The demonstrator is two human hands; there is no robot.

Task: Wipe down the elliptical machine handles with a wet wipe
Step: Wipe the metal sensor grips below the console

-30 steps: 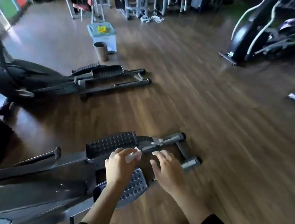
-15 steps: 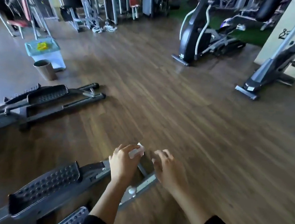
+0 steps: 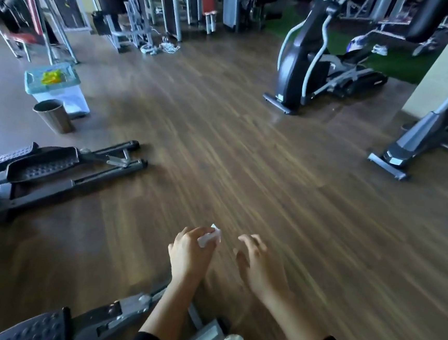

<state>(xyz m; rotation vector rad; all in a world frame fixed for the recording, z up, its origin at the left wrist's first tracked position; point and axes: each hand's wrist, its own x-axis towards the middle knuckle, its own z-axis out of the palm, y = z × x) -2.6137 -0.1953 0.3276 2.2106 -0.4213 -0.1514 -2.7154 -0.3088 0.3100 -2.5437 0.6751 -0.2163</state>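
The left hand (image 3: 188, 255) pinches the crumpled wet wipe (image 3: 209, 237) above the floor (image 3: 271, 174), the right hand (image 3: 261, 266) hangs loose and empty — only the elliptical's rear rails (image 3: 129, 308) lie below, no handle within reach — so the wiping looks unfinished.

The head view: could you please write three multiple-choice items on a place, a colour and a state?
1. Where is the metal bin? A) on a pedal B) on the floor beside the lidded box C) on the green mat
2. What colour is the wipe? A) white B) yellow C) blue
3. What is the right hand doing? A) gripping a handle B) pinching the wipe C) holding nothing
Answers: B, it stands by the box; A, white in the left hand; C, fingers loose, empty.
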